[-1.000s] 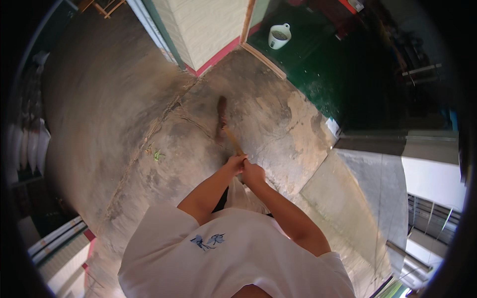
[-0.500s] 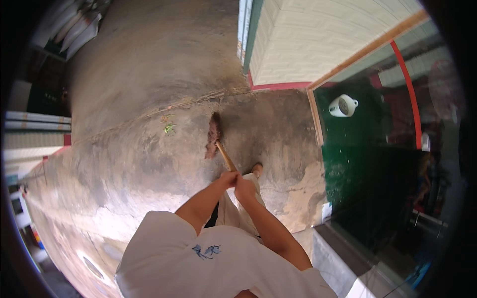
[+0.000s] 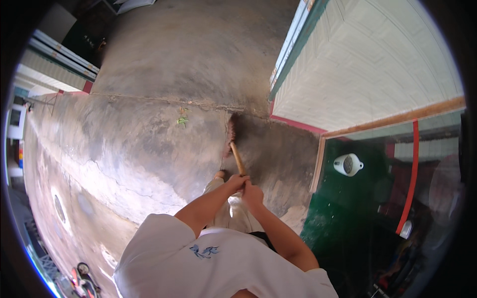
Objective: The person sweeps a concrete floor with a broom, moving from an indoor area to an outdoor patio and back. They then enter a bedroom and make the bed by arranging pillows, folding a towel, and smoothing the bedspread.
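Both my hands are wrapped round the wooden handle of a broom (image 3: 239, 160) in front of my body. My left hand (image 3: 237, 182) grips it just ahead of my right hand (image 3: 252, 192), and the two touch. The handle slants forward and down to a brown bristle head (image 3: 230, 135) that lies on the concrete floor, slightly blurred. Left of the bristles is a small bit of green leaves (image 3: 182, 120) on the floor. One of my feet (image 3: 219, 174) is set forward, just left of the handle. Part of the handle is hidden under my hands.
A white tiled wall (image 3: 377, 64) with a red base strip stands at the right. Below it, a wooden-framed doorway opens onto a green floor (image 3: 338, 198) with a white handled container (image 3: 349, 165). A crack (image 3: 164, 100) crosses the concrete ahead. A motorbike (image 3: 84, 280) is at the lower left.
The view has turned, so the wall and doorway sit farther right and lower. My left foot is now forward instead of the right. Both hands keep hold of the broom, its head still down.
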